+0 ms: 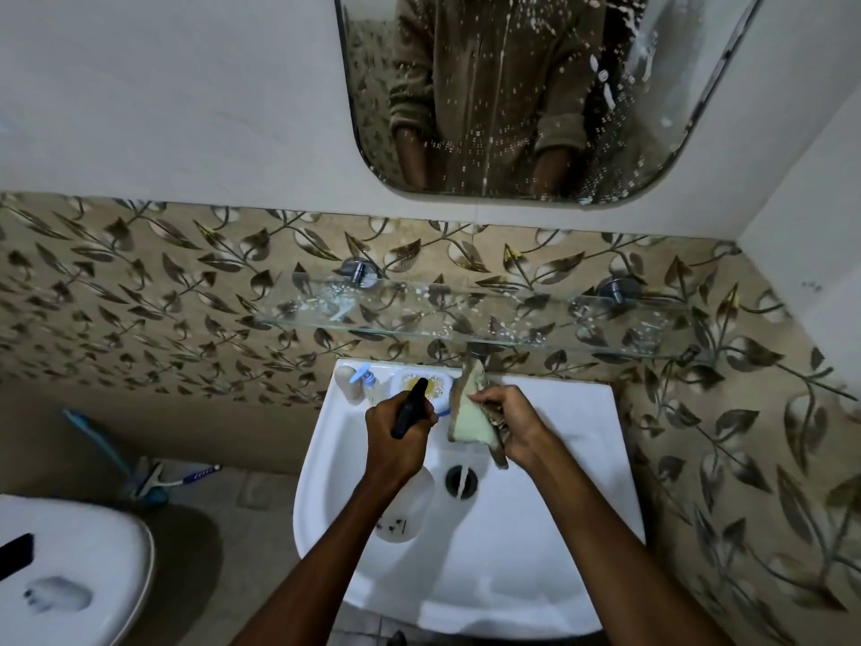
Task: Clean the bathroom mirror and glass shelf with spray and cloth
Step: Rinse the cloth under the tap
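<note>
- My left hand (396,424) is curled round the black head of the spray bottle (404,503), whose nozzle points up and away from me toward the back of the basin; the clear body hangs below my fist, over the left part of the bowl
- My right hand (515,424) pinches the cloth (470,414) with fingers and thumb; the pale green cloth with darker edges hangs folded between my two hands, just right of the bottle head and apart from it
- Both hands hover over the white sink (536,552), and a thin stream of water (461,482) falls under the cloth into the drain (449,480)
- The cloth's top edge reaches up to the tap (475,352), which juts out just under the shelf
- On the sink's back ledge, beyond my left hand, stand a soap dispenser with a blue pump (363,380) and a soap dish (431,384)
- The glass shelf (466,314) is fixed to the leaf-patterned tiles (140,296) above the sink, well clear of both hands, and is speckled with white droplets
- The mirror (512,95) hangs higher on the wall, spattered with white spots and drips, and reflects my sweater and forearms
- At the lower left is the toilet (70,575), with a dark flat object (16,554) on it; I cannot tell what it is
- A blue-handled brush (140,473) leans on the floor beside the wall
</note>
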